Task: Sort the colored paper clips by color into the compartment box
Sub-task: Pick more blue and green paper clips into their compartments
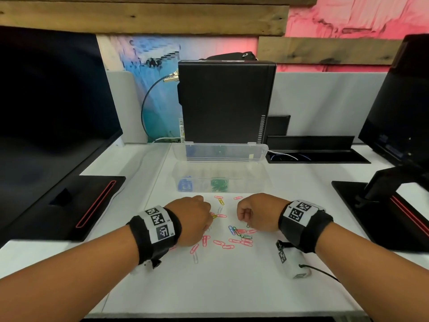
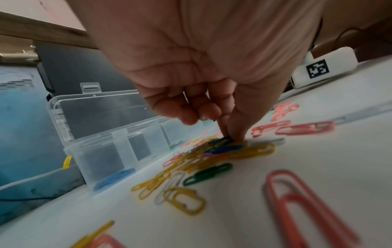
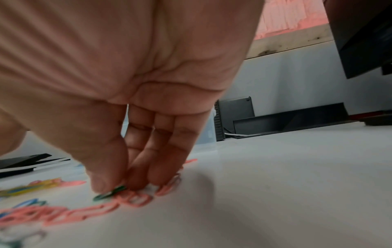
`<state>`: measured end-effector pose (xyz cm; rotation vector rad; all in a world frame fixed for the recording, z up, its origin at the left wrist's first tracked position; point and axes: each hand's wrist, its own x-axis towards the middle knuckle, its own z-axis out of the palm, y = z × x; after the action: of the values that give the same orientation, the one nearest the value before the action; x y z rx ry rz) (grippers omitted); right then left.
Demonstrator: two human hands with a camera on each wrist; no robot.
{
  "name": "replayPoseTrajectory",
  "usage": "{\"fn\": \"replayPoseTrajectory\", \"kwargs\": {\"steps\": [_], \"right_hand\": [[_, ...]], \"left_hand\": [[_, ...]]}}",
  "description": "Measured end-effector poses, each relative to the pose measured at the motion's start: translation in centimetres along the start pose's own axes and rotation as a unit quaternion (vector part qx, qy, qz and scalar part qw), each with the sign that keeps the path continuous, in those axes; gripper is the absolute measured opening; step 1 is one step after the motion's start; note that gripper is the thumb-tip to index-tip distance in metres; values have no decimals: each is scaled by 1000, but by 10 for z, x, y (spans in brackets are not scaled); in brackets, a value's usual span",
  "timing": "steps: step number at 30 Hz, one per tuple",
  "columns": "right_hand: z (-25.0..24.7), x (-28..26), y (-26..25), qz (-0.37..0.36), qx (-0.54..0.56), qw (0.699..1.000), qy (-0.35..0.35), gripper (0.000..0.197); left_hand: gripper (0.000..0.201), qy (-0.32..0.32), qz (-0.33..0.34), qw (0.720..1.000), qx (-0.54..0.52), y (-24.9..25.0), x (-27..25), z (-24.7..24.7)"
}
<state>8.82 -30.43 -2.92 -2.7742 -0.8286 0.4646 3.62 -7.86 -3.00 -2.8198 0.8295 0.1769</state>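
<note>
Head view: both hands work the scatter of paper clips (image 1: 232,238) on the white table (image 1: 232,287), with the clear compartment box (image 1: 220,180) just beyond them, lid up. Blue clips (image 1: 185,185) fill one near compartment and green clips (image 1: 219,184) another to its right. The left hand (image 1: 190,220) sits knuckles-up over the left part of the scatter; the right hand (image 1: 257,212) is curled over the right part, a green clip (image 1: 248,226) at its fingertips.

Left wrist view: the left hand's thumb and forefinger (image 2: 235,132) are pressed together down into a tangle of yellow, blue and green clips (image 2: 222,149); the other fingers are curled in. Which clip they have, or whether one is truly caught, I cannot tell. The tangle is the risk here: lift slowly and shake off anything hooked on, so only one color travels.

Right wrist view: the right hand's thumb (image 3: 106,167) and fingertips close on a green clip (image 3: 110,193) whose far end lies on the table among pink clips (image 3: 135,201). The pinch looks shallow, near one end. A firmer hold at the clip's middle would serve better before carrying it to the green compartment.
</note>
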Motion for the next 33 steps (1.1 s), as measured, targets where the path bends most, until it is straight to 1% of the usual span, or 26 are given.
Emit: {"fn": "replayPoseTrajectory", "kwargs": {"steps": [1,3,4,5,6,7,8,9,10,11,12,13,14,15,16,17,18,19,20,23,25,27,29,31,33], "right_hand": [[-2,0,-1,-5,-4,1000,4,28],[-5,0,-3,-13,-22,1000,14,28],[-6,1,-4,-15,-32,999,17,27],[-7,2,-3,-15,-41,999,17,26],[-8,2,-2,-13,-50,999,16,26],[-9,2,-1,-11,-59,998,13,24],[-9,2,0,-9,-68,998,11,22],[-9,2,1,-9,-73,997,9,20],[-9,2,1,-10,-77,997,7,19],[-9,2,1,-10,-78,997,3,19],[-8,2,1,-8,-80,997,-1,19],[-8,2,1,-7,-83,997,-3,19],[-6,3,2,-5,-85,996,-3,18],[-5,3,2,2,-87,996,-6,16],[-4,4,2,12,-89,996,-11,14],[-2,4,2,26,-90,995,-18,11],[-1,5,1,37,-87,995,-24,9],[0,6,0,47,-80,995,-30,8],[1,8,-1,54,-71,996,-32,8],[1,10,-5,56,-59,996,-23,7],[1,10,-9,52,-69,996,-21,9],[2,7,-12,45,-103,993,-35,10],[2,4,-12,39,-123,991,-44,16],[-2,2,-9,39,-84,996,-10,16],[-6,-1,-4,27,-12,998,47,10]], "left_hand": [[12,4,-11,1000,-24,-1,0,-1],[9,19,-61,991,-121,-8,-3,-7],[9,30,-94,976,-193,-13,-5,-10],[8,45,-126,947,-292,-19,-7,-12],[7,61,-156,895,-413,-25,-11,-13],[5,73,-182,826,-529,-29,-16,-14],[7,90,-208,754,-617,-33,-22,-13],[12,109,-231,698,-669,-39,-28,-10],[18,127,-248,661,-696,-44,-35,-7],[23,138,-262,637,-712,-47,-42,-2],[22,140,-275,625,-717,-50,-48,2],[18,135,-288,626,-711,-53,-53,5],[15,120,-293,654,-687,-54,-56,8],[13,95,-289,713,-632,-54,-59,11],[16,66,-273,790,-545,-54,-60,12],[19,43,-241,864,-440,-53,-60,15],[20,27,-208,917,-340,-51,-60,17],[20,19,-189,946,-264,-47,-59,17],[21,13,-181,961,-211,-44,-58,16],[24,-4,-162,980,-119,-33,-49,13],[23,-17,-149,985,-85,-28,-43,11],[22,-34,-145,987,-59,-25,-39,11],[20,-40,-145,988,-38,-21,-39,13],[17,-35,-144,989,-21,-17,-38,12],[20,-39,-150,988,-21,-15,-38,11]]}}
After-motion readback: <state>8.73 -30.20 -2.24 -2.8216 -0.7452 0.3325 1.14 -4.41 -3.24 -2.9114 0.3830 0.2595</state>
